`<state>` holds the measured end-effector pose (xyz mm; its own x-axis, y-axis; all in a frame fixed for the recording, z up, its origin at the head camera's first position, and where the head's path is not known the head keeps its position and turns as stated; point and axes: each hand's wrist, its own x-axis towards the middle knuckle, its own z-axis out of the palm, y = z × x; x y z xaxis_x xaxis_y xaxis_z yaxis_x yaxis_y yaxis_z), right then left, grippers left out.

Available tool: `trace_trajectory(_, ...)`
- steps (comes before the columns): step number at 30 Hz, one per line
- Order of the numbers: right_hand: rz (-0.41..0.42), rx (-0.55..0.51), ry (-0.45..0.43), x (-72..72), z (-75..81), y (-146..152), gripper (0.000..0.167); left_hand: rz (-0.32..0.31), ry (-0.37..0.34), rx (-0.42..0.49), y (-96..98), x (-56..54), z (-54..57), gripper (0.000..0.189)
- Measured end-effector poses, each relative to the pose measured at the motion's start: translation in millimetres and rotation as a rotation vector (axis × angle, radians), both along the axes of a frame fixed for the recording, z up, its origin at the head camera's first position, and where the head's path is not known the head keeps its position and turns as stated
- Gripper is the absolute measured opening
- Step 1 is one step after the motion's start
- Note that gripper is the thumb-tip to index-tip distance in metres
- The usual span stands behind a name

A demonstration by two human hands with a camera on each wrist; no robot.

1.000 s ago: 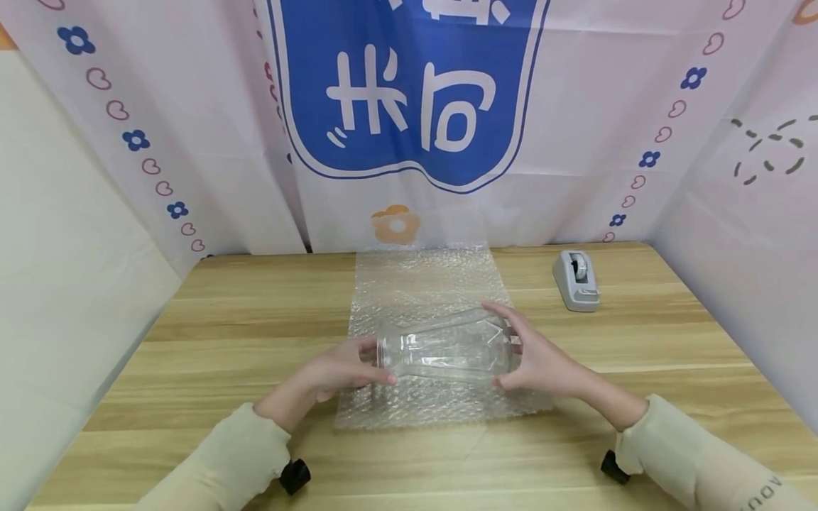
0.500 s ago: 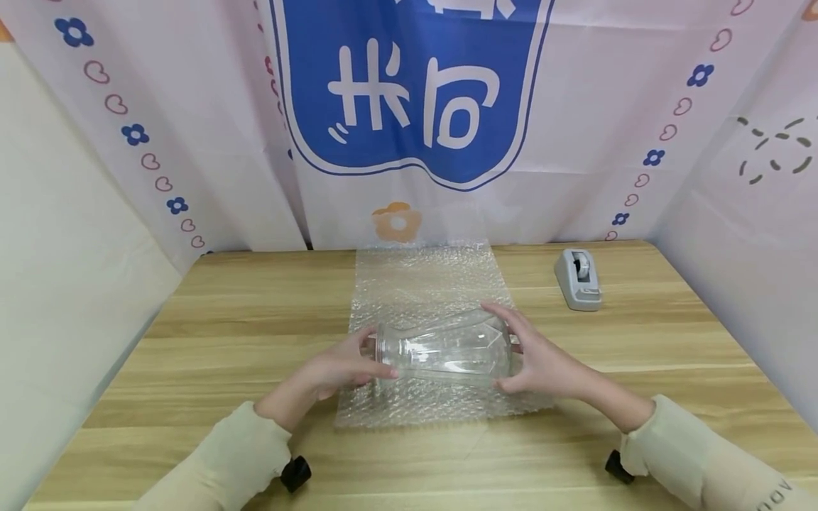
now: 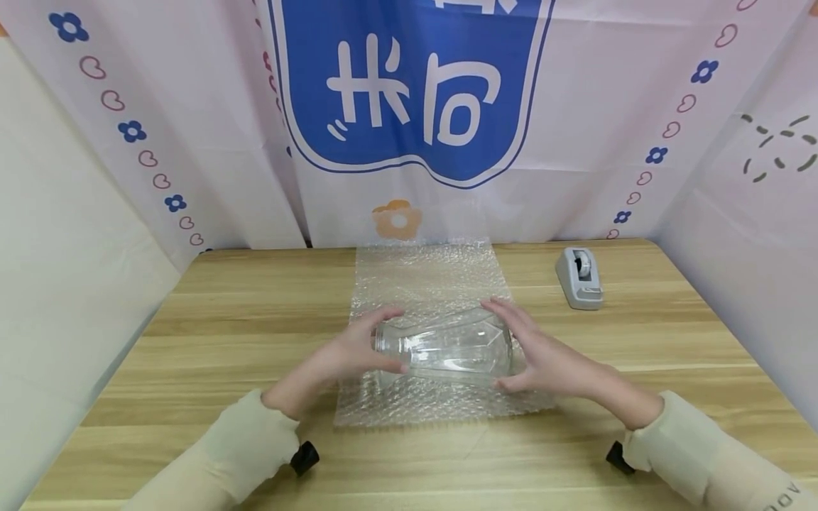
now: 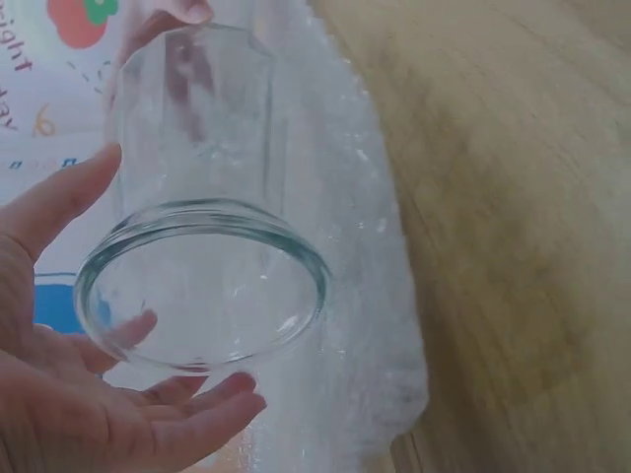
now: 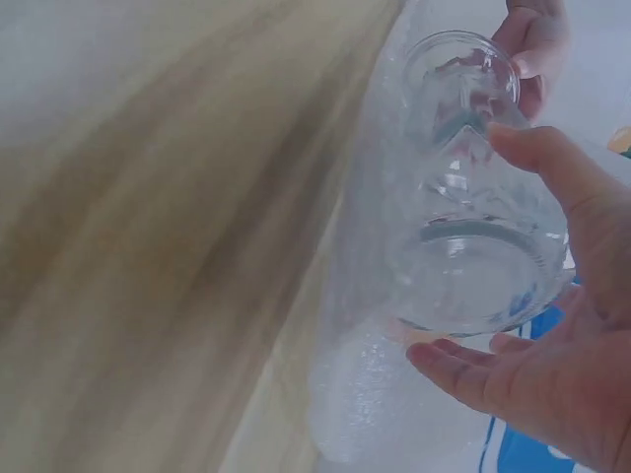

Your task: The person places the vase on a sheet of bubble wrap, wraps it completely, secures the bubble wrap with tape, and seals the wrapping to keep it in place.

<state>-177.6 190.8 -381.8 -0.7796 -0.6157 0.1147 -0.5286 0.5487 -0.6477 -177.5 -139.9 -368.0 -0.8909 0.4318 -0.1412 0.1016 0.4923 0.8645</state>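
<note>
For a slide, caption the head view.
Left hand and right hand at either end of a sideways glass vase over bubble wrap, grey tape dispenser off to the right.

We see a wood-grain table [image 3: 217, 348]; behind it hangs a white curtain [image 3: 588, 128] with a blue emblem [image 3: 417, 78]. Left of the table rises a cream wall [image 3: 57, 234], right of it a pale wall [image 3: 748, 241] with green dashes [image 3: 787, 133], possibly cloth too.
</note>
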Motion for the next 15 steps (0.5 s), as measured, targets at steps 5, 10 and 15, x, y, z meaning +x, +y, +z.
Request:
trace_trajectory(5,0.071,0.095,0.196,2.3,6.1,-8,0.107,-0.017,0.145,-0.189,10.9,3.2,0.4,0.087)
trace_trajectory(10,0.124,0.212,0.358,4.9,4.5,-13,0.104,-0.036,0.291,-0.383,19.9,4.0,2.3,0.089)
trace_trajectory(15,0.158,0.281,0.506,8.1,5.2,-14,0.106,-0.069,0.41,-0.475,27.7,2.9,3.1,0.091)
